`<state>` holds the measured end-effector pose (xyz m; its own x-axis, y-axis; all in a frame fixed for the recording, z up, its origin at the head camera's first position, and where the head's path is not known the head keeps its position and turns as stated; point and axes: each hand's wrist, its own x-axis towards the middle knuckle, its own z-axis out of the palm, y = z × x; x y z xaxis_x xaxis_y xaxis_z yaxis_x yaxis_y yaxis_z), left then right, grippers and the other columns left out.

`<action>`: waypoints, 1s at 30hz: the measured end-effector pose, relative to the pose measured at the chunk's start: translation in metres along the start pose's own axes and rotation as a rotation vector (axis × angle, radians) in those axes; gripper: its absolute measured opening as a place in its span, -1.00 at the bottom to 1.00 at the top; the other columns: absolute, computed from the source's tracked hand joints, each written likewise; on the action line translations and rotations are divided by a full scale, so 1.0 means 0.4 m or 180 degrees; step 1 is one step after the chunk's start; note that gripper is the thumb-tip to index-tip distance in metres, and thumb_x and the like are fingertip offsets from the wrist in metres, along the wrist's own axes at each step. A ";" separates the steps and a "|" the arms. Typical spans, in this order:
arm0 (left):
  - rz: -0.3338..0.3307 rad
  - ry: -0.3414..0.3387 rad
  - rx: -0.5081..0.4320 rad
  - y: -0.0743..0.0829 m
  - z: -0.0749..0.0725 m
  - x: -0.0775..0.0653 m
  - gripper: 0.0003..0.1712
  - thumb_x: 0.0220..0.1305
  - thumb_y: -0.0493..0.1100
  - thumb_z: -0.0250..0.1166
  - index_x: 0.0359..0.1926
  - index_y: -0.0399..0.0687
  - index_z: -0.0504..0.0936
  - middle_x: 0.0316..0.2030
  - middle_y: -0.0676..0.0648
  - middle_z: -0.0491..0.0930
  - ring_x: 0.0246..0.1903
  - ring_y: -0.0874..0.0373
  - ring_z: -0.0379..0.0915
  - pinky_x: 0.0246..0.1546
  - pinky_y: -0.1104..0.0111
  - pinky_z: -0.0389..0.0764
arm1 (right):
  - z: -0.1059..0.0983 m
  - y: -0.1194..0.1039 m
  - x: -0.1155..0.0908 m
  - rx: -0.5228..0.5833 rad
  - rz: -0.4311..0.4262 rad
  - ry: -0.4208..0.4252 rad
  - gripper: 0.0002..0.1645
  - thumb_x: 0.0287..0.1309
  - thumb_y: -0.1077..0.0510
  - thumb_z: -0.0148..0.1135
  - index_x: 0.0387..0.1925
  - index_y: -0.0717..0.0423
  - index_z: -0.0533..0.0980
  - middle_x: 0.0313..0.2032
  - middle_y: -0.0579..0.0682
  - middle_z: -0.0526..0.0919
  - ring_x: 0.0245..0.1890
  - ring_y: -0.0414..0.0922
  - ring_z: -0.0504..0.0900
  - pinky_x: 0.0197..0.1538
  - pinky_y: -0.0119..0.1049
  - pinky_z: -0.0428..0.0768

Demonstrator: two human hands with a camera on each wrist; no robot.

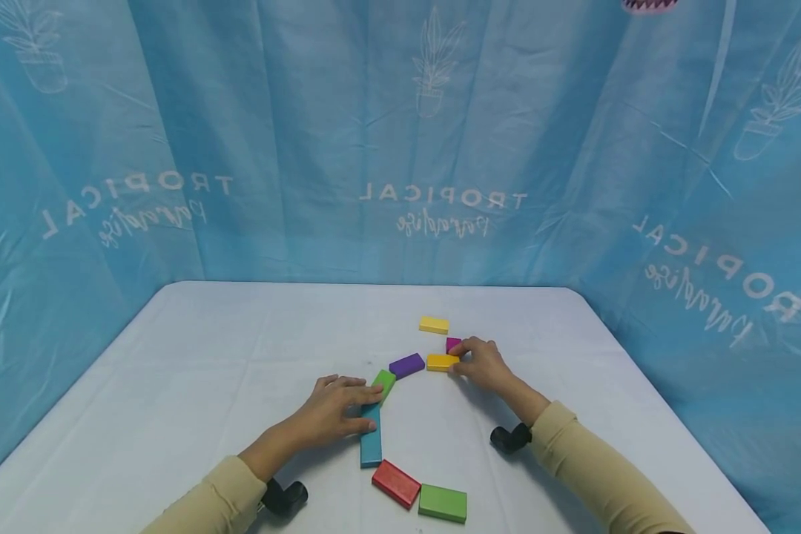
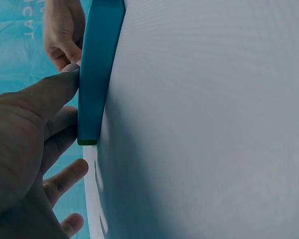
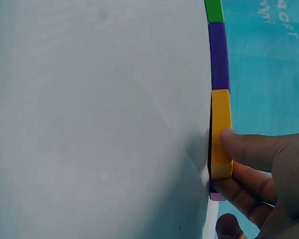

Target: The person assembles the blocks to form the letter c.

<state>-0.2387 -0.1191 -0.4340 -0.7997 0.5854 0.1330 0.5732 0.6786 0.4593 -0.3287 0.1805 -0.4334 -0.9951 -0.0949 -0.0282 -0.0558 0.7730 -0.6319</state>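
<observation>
My left hand (image 1: 334,411) lies beside a blue block (image 1: 371,445), its thumb on that block and its extended fingers reaching over the near end of a green block (image 1: 384,384). In the left wrist view the thumb touches the blue block (image 2: 97,74). Farther right, my right hand (image 1: 483,363) pinches an orange-yellow block (image 1: 440,363) between thumb and fingers; in the right wrist view that block (image 3: 221,124) lies end to end with a purple block (image 3: 219,57). A magenta block (image 1: 453,345), partly hidden by the fingers, sits just behind it.
A red block (image 1: 397,483) and a second green block (image 1: 443,503) continue the curved row toward the front. A paler yellow block (image 1: 434,325) lies apart at the back. The white table (image 1: 173,386) is bordered by a blue printed curtain (image 1: 320,133). Black camera mounts sit at both wrists.
</observation>
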 end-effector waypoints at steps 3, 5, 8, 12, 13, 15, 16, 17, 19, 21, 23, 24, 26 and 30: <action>0.0006 0.0002 -0.0010 -0.001 -0.001 0.001 -0.39 0.19 0.07 0.36 0.22 -0.04 0.54 0.24 0.06 0.45 0.26 -0.10 0.24 0.21 -0.24 0.00 | 0.003 -0.001 0.005 0.0006 0.0037 0.0017 -0.71 0.02 0.21 0.42 -0.15 0.02 0.64 -0.08 -0.03 0.57 -0.03 0.01 0.33 0.05 -0.05 0.44; 0.0000 0.0007 -0.0014 -0.001 -0.001 0.001 -0.39 0.19 0.07 0.36 0.22 -0.04 0.54 0.23 0.06 0.45 0.26 -0.10 0.24 0.21 -0.24 -0.01 | 0.004 -0.002 0.008 0.0011 0.0049 0.0032 -0.71 0.02 0.21 0.42 -0.15 0.02 0.63 -0.08 -0.02 0.57 -0.03 0.01 0.33 0.05 -0.05 0.44; -0.0013 0.0009 -0.0014 -0.001 -0.003 0.001 -0.39 0.18 0.07 0.36 0.22 -0.04 0.54 0.24 0.06 0.45 0.26 -0.11 0.23 0.20 -0.24 0.00 | 0.005 -0.003 0.013 0.0025 0.0064 0.0043 -0.71 0.03 0.20 0.42 -0.15 0.02 0.64 -0.07 -0.02 0.56 -0.03 0.01 0.33 0.04 -0.07 0.45; -0.0052 -0.0011 -0.0023 -0.001 -0.003 0.001 -0.39 0.18 0.07 0.37 0.23 -0.02 0.54 0.24 0.07 0.45 0.27 -0.09 0.23 0.21 -0.23 0.00 | 0.009 -0.001 0.017 0.0024 0.0046 0.0029 -0.71 0.04 0.19 0.42 -0.14 0.02 0.64 -0.07 -0.03 0.56 -0.04 0.01 0.34 0.01 -0.08 0.47; -0.0064 -0.0018 -0.0024 -0.001 -0.003 0.001 -0.39 0.19 0.07 0.37 0.23 -0.02 0.54 0.24 0.08 0.45 0.27 -0.09 0.23 0.22 -0.22 -0.01 | 0.010 -0.001 0.018 0.0026 0.0045 0.0026 -0.71 0.04 0.19 0.42 -0.14 0.03 0.64 -0.07 -0.03 0.55 -0.04 0.01 0.34 0.01 -0.08 0.47; -0.0078 -0.0031 -0.0012 -0.002 -0.001 0.002 -0.39 0.19 0.07 0.36 0.23 0.00 0.53 0.24 0.09 0.44 0.27 -0.07 0.23 0.22 -0.21 -0.01 | 0.013 0.000 0.018 0.0024 0.0039 0.0024 -0.70 0.04 0.19 0.42 -0.13 0.03 0.64 -0.07 -0.03 0.55 -0.04 0.01 0.34 0.01 -0.08 0.47; -0.0081 -0.0034 -0.0005 -0.002 0.000 0.001 -0.39 0.19 0.07 0.36 0.23 0.01 0.53 0.24 0.10 0.44 0.27 -0.07 0.23 0.23 -0.20 0.00 | 0.014 0.000 0.017 0.0024 0.0039 0.0024 -0.69 0.03 0.18 0.42 -0.12 0.03 0.64 -0.07 -0.03 0.55 -0.04 0.01 0.34 0.00 -0.09 0.48; -0.0067 -0.0030 0.0010 -0.003 0.000 0.001 -0.40 0.19 0.07 0.36 0.23 0.00 0.54 0.24 0.09 0.45 0.27 -0.07 0.23 0.22 -0.21 0.01 | 0.015 0.000 0.016 0.0028 0.0050 0.0028 -0.69 0.03 0.18 0.42 -0.12 0.02 0.64 -0.07 -0.02 0.55 -0.04 0.01 0.34 0.00 -0.09 0.48; -0.0070 -0.0026 0.0021 -0.003 0.001 0.001 -0.40 0.18 0.07 0.37 0.23 0.02 0.54 0.24 0.10 0.44 0.27 -0.06 0.23 0.22 -0.20 0.01 | 0.016 -0.002 0.015 0.0024 0.0054 0.0035 -0.69 0.04 0.18 0.42 -0.11 0.02 0.64 -0.06 -0.02 0.54 -0.04 0.00 0.34 -0.01 -0.10 0.50; -0.0064 -0.0015 0.0028 -0.004 0.002 0.001 -0.40 0.18 0.07 0.37 0.23 0.02 0.54 0.24 0.10 0.45 0.26 -0.06 0.24 0.22 -0.20 0.01 | 0.016 -0.003 0.013 0.0014 0.0055 0.0042 -0.69 0.04 0.18 0.42 -0.11 0.02 0.64 -0.05 -0.02 0.54 -0.04 0.00 0.34 -0.02 -0.11 0.50; -0.0064 -0.0012 0.0027 -0.003 0.003 0.001 -0.40 0.18 0.07 0.37 0.23 0.02 0.54 0.24 0.10 0.45 0.26 -0.07 0.24 0.22 -0.21 0.01 | 0.016 -0.004 0.011 0.0007 0.0052 0.0049 -0.69 0.04 0.18 0.42 -0.11 0.02 0.64 -0.05 -0.02 0.55 -0.04 0.00 0.34 -0.03 -0.11 0.50; -0.0078 -0.0019 0.0027 -0.003 0.003 0.001 -0.39 0.18 0.07 0.37 0.23 0.03 0.54 0.24 0.11 0.44 0.27 -0.06 0.23 0.22 -0.20 0.00 | 0.016 -0.004 0.011 0.0002 0.0046 0.0050 -0.69 0.04 0.19 0.42 -0.11 0.02 0.64 -0.05 -0.02 0.55 -0.04 0.00 0.34 -0.04 -0.12 0.50; -0.0083 -0.0019 0.0031 -0.002 0.003 0.000 -0.39 0.18 0.07 0.37 0.23 0.02 0.54 0.24 0.10 0.44 0.27 -0.06 0.23 0.22 -0.20 0.00 | 0.016 -0.004 0.011 0.0002 0.0042 0.0054 -0.69 0.04 0.19 0.42 -0.11 0.02 0.65 -0.06 -0.02 0.55 -0.05 0.00 0.34 -0.04 -0.13 0.50; -0.0082 -0.0001 0.0035 0.000 0.001 0.000 -0.39 0.18 0.07 0.37 0.23 0.00 0.54 0.24 0.09 0.45 0.26 -0.07 0.24 0.22 -0.20 0.01 | 0.015 -0.004 0.011 0.0021 0.0057 0.0047 -0.69 0.05 0.18 0.42 -0.11 0.03 0.65 -0.06 -0.02 0.55 -0.06 0.00 0.34 -0.07 -0.15 0.52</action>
<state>-0.2387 -0.1188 -0.4343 -0.8141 0.5680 0.1210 0.5544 0.6983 0.4527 -0.3324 0.1750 -0.4372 -0.9970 -0.0716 -0.0281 -0.0373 0.7704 -0.6365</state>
